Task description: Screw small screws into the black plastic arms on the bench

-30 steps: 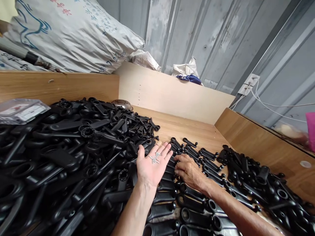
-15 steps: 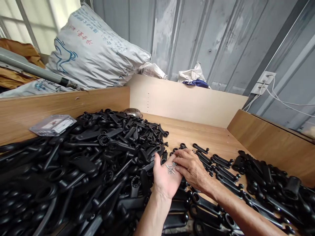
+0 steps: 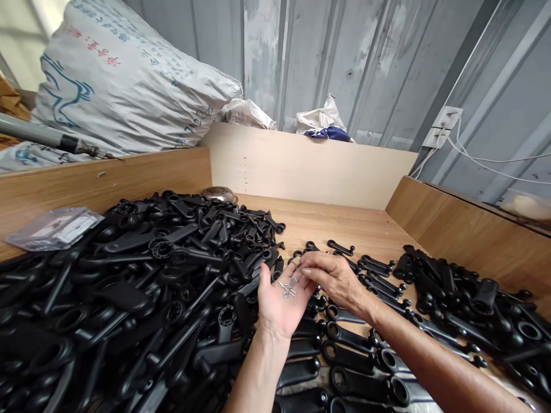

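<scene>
In the head view, the left hand (image 3: 275, 307) lies palm up and open, its fingers spread, and carries a small scatter of thin, silvery, metal-looking pins or screws (image 3: 287, 288) across the palm near the base of the fingers. The right hand (image 3: 338, 279) is bent over the left hand's fingers, thumb and fingertips drawn together just beside the loose metal pieces; whether one is pinched between them I cannot tell. These pieces should be very light, stiff and smooth, apt to roll or slide off if the palm tilts, and hard to break; a fingertip pinch around the middle of one, or at an end that stands clear of the others, looks the surest hold. Below the hands, shiny black crank-shaped parts with a ring at one end (image 3: 350, 336) lie in rows on the wood-grain desk (image 3: 297, 213). They look rigid and somewhat slick, probably easiest to grasp by the flat arm. A large jumbled heap of similar black parts (image 3: 172, 287) spreads to the left, and a smaller black heap (image 3: 451, 304) lies to the right.
</scene>
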`<state>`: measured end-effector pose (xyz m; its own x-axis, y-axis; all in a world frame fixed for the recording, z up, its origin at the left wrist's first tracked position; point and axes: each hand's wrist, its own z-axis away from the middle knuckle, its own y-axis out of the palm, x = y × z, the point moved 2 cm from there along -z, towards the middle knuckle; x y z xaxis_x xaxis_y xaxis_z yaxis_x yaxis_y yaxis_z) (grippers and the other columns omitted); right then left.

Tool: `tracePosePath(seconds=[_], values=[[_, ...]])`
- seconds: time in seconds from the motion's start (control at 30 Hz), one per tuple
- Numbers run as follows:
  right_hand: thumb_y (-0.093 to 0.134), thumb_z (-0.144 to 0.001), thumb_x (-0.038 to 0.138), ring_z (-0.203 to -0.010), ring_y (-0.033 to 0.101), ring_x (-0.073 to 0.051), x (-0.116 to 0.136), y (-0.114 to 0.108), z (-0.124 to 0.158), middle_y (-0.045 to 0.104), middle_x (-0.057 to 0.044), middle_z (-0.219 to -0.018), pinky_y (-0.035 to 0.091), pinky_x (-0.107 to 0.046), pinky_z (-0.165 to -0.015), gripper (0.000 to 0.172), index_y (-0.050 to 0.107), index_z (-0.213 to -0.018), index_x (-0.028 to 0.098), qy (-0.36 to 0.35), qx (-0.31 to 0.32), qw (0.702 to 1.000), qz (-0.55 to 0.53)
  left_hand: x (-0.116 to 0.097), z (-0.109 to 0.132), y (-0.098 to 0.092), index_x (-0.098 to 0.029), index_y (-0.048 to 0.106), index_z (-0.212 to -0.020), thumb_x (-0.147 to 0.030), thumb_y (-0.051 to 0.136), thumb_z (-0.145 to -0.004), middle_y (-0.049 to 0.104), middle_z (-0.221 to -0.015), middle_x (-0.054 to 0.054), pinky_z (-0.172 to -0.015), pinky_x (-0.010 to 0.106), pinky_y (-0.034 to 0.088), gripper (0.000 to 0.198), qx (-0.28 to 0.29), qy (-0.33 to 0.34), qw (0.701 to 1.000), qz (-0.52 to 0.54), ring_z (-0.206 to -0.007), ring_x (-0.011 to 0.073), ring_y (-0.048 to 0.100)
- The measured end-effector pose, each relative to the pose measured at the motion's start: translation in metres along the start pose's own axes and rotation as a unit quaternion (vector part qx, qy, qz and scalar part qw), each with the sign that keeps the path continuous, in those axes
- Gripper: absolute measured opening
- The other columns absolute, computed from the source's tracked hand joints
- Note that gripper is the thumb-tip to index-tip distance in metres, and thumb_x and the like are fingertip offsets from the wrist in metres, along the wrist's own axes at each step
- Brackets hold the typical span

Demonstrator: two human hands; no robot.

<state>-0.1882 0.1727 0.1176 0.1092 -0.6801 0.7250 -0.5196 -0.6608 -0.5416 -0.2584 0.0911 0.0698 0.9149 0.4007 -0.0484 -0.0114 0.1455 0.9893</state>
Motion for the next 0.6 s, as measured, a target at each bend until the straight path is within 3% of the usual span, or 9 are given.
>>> tracePosePath(seconds=[0.13,0.27,0.37,0.47,0.6], values=[[0.05,-0.078,0.033,-0.058,0.061,-0.014,-0.01,-0.03,-0.007,0.064,-0.004,-0.067,0.052,-0.027,-0.056,0.021,0.06,-0.077,0.014,0.092,-0.042,0.99,-0.094,0.0,-0.001,-0.003,0.0,0.029,-0.133,-0.057,0.034,-0.086,0.053,-0.112,0.029,-0.078,0.05,0.052,0.075,-0.037,0.016,0.999,-0.036,-0.103,0.0391,0.056],[0.062,-0.072,0.036,-0.051,0.058,-0.011,-0.047,-0.083,-0.012,0.063,-0.004,-0.067,0.05,-0.023,-0.049,0.024,0.057,-0.073,0.013,0.171,-0.138,0.97,-0.101,-0.003,0.0,-0.002,0.001,0.029,-0.133,-0.059,0.029,-0.086,0.051,-0.117,0.031,-0.077,0.051,0.053,0.077,-0.036,0.024,0.998,-0.052,-0.109,0.0411,0.052],[0.063,-0.079,0.034,-0.047,0.052,-0.007,-0.084,-0.116,-0.011,0.056,0.002,-0.06,0.045,-0.019,-0.046,0.024,0.057,-0.075,0.011,0.242,-0.183,0.951,-0.061,-0.004,-0.001,-0.002,0.003,0.028,-0.133,-0.059,0.031,-0.086,0.052,-0.117,0.032,-0.078,0.052,0.052,0.078,-0.031,0.025,0.998,-0.054,-0.11,0.0411,0.051],[0.055,-0.089,0.029,-0.045,0.046,-0.004,-0.119,-0.129,-0.009,0.052,0.004,-0.061,0.041,-0.016,-0.043,0.021,0.056,-0.079,0.01,0.319,-0.183,0.93,-0.011,-0.004,-0.002,-0.002,0.004,0.027,-0.133,-0.059,0.032,-0.086,0.052,-0.116,0.033,-0.079,0.052,0.052,0.079,-0.031,0.029,0.997,-0.063,-0.11,0.0409,0.051],[0.053,-0.09,0.025,-0.044,0.044,-0.003,-0.151,-0.128,-0.012,0.05,0.005,-0.061,0.039,-0.015,-0.041,0.019,0.056,-0.08,0.009,0.395,-0.15,0.905,0.039,-0.007,-0.002,-0.002,0.004,0.029,-0.132,-0.059,0.029,-0.087,0.053,-0.116,0.033,-0.08,0.052,0.051,0.078,-0.032,0.044,0.995,-0.078,-0.109,0.0403,0.051]])
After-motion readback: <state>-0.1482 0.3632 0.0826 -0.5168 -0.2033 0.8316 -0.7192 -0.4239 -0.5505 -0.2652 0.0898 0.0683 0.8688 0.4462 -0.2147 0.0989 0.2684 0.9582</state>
